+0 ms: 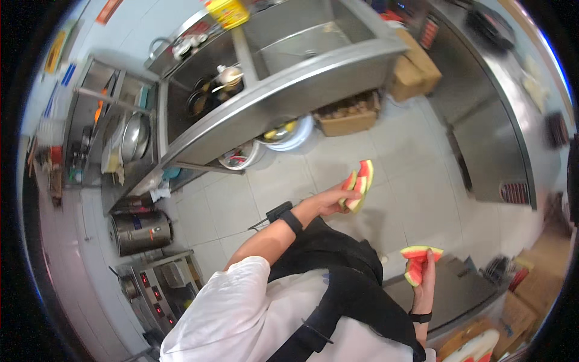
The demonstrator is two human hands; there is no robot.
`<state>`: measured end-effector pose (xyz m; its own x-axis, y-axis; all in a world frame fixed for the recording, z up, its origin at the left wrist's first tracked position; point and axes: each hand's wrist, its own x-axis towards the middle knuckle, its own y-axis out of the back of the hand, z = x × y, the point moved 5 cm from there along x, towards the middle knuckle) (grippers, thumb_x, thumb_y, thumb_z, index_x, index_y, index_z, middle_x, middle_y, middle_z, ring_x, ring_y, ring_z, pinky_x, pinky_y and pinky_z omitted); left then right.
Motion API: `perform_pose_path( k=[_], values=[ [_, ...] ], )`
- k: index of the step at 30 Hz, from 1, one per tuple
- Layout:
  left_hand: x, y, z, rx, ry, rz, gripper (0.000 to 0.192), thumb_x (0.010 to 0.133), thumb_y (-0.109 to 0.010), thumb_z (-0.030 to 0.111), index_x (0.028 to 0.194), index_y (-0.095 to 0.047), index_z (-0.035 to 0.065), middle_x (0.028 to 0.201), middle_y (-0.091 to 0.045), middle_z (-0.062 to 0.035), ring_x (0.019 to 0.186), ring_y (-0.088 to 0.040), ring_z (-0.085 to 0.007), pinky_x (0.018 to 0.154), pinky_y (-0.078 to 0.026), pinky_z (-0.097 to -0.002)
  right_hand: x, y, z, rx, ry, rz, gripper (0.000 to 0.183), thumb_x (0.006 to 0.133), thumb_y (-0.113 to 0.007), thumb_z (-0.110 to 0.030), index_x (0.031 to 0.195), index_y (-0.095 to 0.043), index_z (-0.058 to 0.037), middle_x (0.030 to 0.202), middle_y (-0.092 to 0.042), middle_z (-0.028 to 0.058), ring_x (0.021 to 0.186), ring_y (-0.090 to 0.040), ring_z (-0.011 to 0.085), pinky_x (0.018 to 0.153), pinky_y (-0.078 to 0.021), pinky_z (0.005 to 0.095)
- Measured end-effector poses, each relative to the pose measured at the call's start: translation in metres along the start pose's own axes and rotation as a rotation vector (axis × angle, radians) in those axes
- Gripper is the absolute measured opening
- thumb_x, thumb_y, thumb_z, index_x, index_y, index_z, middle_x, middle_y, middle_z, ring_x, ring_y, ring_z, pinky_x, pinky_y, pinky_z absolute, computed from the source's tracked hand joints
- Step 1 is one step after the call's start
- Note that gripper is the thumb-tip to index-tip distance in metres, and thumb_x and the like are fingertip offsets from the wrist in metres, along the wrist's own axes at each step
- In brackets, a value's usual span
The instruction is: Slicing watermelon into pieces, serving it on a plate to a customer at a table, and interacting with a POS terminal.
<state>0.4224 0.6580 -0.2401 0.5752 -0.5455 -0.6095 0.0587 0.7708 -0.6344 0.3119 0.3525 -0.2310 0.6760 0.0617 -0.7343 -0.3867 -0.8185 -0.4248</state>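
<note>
Several slices of watermelon (pixel 359 188) are gripped in my left hand (pixel 337 200), held out over the tiled floor in front of me, rind and red flesh both showing. More watermelon pieces (pixel 420 254) are in my right hand (pixel 425 273), lower right, beside a grey metal surface. A black band is on each wrist. At the bottom right edge lies more cut watermelon (pixel 481 346), partly out of view.
Ahead stands a stainless steel double sink (pixel 289 90) with dishes in one basin. Below it are a white bucket (pixel 246 156), a blue-white tub (pixel 301 135) and a cardboard box (pixel 348 123). A steel cabinet (pixel 488 131) stands right, cooking equipment (pixel 163 289) lower left.
</note>
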Motion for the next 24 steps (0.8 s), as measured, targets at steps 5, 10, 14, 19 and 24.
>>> perform_pose_path(
  k=[5, 10, 14, 19, 24],
  values=[
    [-0.097, 0.194, 0.015, -0.242, -0.034, 0.322, 0.061, 0.072, -0.066, 0.02, 0.122, -0.032, 0.0247, 0.091, -0.048, 0.0025, 0.08, -0.048, -0.0102, 0.061, -0.041, -0.0266, 0.043, -0.151, 0.039, -0.176, -0.157, -0.008, 0.033, 0.087, -0.045, -0.033, 0.095, -0.053, -0.0015, 0.084, -0.059, 0.0077, 0.071, -0.055, 0.0131, 0.064, -0.0458, 0.027],
    [-0.141, 0.433, -0.039, -0.508, -0.048, 0.476, 0.039, 0.072, -0.065, 0.018, 0.107, -0.046, 0.0209, 0.087, -0.05, 0.0021, 0.076, -0.05, -0.0095, 0.058, -0.043, -0.0238, 0.084, -0.248, 0.083, -0.423, -0.272, -0.138, 0.033, 0.086, -0.046, -0.037, 0.095, -0.05, -0.0062, 0.081, -0.058, 0.0076, 0.07, -0.057, 0.0148, 0.06, -0.0473, 0.0262],
    [-0.113, 0.544, -0.014, -0.762, -0.319, 0.573, 0.017, 0.075, -0.062, 0.02, 0.09, -0.053, 0.0173, 0.074, -0.052, 0.0045, 0.066, -0.052, -0.0081, 0.056, -0.043, -0.0203, 0.122, -0.266, 0.106, -0.533, -0.281, 0.026, 0.032, 0.085, -0.047, -0.038, 0.097, -0.048, -0.0081, 0.082, -0.057, 0.0069, 0.069, -0.057, 0.0152, 0.059, -0.0474, 0.0268],
    [-0.196, 0.67, -0.036, 0.187, -0.591, 0.986, 0.042, 0.086, -0.042, 0.032, 0.119, -0.031, 0.0082, 0.121, -0.028, -0.0138, 0.105, -0.043, -0.0252, 0.084, -0.043, -0.0382, 0.153, -0.359, 0.173, -0.556, -0.497, -0.171, 0.03, 0.087, -0.044, -0.031, 0.097, -0.05, -0.0026, 0.08, -0.059, 0.0083, 0.065, -0.058, 0.0157, 0.054, -0.0477, 0.0256],
    [-0.173, 0.568, -0.042, -0.756, -0.481, 0.866, 0.044, 0.089, -0.039, 0.024, 0.128, -0.03, 0.0064, 0.125, -0.042, -0.01, 0.113, -0.041, -0.0216, 0.094, -0.033, -0.0319, 0.226, -0.387, 0.28, -0.598, -0.585, -0.204, 0.028, 0.085, -0.05, -0.031, 0.094, -0.051, -0.0048, 0.081, -0.059, 0.0091, 0.073, -0.06, 0.0187, 0.065, -0.0512, 0.0308]
  ],
)
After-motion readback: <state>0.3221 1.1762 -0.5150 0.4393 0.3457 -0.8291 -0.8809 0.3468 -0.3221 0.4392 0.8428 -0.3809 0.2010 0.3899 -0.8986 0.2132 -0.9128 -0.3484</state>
